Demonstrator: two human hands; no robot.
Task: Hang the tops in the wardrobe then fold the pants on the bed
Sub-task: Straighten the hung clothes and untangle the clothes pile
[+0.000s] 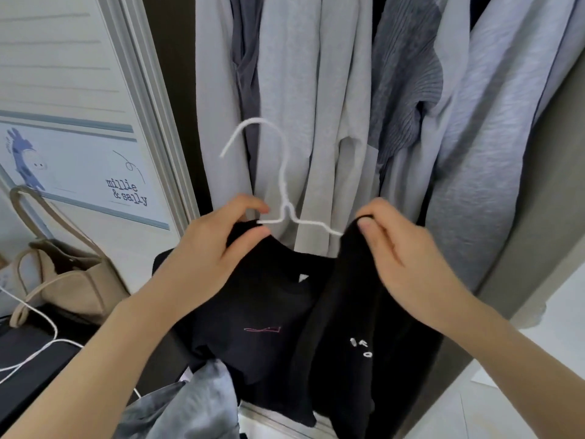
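A black top [285,318] with small embroidered marks hangs on a white wire hanger [285,198] in front of the open wardrobe. My left hand [218,248] pinches the top's left shoulder at the hanger's arm. My right hand [399,251] grips the top's right shoulder, folded over the hanger's other arm. The hanger's hook points up and left, free of any rail. Grey fabric [190,403] lies bunched below the top at the bottom edge.
Several grey and white garments [316,106] hang in the wardrobe behind the hanger. A white sliding door [79,122] with a printed picture stands at left. A beige bag [72,280] and a white cable [41,346] lie at lower left.
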